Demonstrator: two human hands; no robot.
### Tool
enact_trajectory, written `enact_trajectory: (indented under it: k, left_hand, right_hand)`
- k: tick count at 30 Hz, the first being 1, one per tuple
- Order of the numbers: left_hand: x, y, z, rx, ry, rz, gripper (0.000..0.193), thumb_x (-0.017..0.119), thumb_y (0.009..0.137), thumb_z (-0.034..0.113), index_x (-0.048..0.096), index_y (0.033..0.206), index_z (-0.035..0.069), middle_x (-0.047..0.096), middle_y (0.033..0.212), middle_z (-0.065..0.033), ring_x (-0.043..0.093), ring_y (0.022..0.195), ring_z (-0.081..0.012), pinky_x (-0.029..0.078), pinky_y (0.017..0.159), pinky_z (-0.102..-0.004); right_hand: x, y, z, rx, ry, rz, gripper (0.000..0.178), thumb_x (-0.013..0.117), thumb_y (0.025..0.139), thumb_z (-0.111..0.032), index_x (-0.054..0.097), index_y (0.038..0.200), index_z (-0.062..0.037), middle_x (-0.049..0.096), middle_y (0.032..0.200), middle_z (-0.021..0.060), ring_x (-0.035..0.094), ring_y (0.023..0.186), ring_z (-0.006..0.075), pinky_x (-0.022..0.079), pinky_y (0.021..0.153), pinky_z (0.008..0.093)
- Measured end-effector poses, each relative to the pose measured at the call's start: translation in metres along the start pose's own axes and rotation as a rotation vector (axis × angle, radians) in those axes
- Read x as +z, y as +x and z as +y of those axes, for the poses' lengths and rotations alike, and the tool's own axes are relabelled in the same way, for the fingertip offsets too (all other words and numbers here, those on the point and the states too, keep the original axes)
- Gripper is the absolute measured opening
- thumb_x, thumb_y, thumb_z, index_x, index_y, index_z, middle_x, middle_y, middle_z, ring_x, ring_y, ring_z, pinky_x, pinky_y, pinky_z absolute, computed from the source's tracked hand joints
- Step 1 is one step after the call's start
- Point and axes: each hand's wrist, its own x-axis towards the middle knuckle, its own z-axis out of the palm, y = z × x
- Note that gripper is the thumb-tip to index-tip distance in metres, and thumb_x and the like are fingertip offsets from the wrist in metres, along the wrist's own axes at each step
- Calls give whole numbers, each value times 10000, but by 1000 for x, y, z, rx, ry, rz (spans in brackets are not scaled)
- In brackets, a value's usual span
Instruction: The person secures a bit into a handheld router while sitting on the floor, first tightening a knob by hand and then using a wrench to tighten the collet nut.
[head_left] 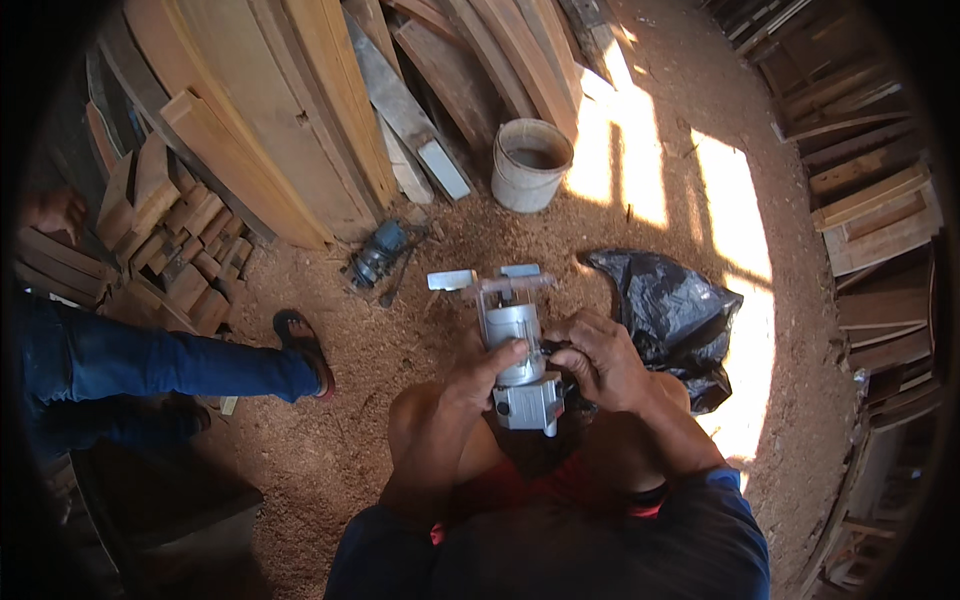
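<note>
A silver trim router (515,345) with a clear base at its far end is held above my lap. My left hand (475,372) is wrapped round its near left side, the thumb lying across the metal body. At the router's right side my right hand (605,365) is closed, thumb and fingertips pinching a small part there; the hand hides what that part is. Just beyond the router's base, small pale blocks (452,280) show on the ground.
A blue power tool (378,255) lies ahead-left. A dirty white bucket (531,165) stands in front of leaning boards (260,110). Black plastic (665,310) lies at my right. Another person's jeans-clad leg (180,360) reaches in from the left, near stacked wood offcuts (185,240). Wooden frames (880,220) line the right.
</note>
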Motion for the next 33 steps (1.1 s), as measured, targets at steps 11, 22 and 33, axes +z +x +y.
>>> enact_trajectory:
  k: [11, 22, 33]
  left_hand:
    - [14, -4, 11, 33, 26, -85, 505, 827, 843, 308, 621, 1166, -21, 697, 954, -103, 706, 784, -157, 602, 689, -301]
    - [15, -15, 11, -16, 61, -28, 482, 804, 852, 215, 591, 1208, -30, 689, 983, -104, 721, 802, -177, 634, 705, -332]
    - [12, -18, 11, -61, -20, -38, 492, 803, 863, 260, 597, 1194, -39, 713, 970, -142, 733, 793, -209, 645, 696, -359]
  right_hand:
    - [-4, -6, -6, -67, 1, 103, 249, 746, 881, -82, 690, 1109, 4, 680, 939, 162, 657, 863, 365, 535, 774, 453]
    - [8, -18, 9, -255, -230, 94, 328, 802, 799, -101, 671, 1083, -2, 637, 915, 125, 613, 821, 329, 514, 758, 450]
    - [10, -9, 10, -274, -111, 113, 210, 753, 858, -101, 653, 1012, 2, 564, 802, 130, 584, 756, 339, 480, 698, 450]
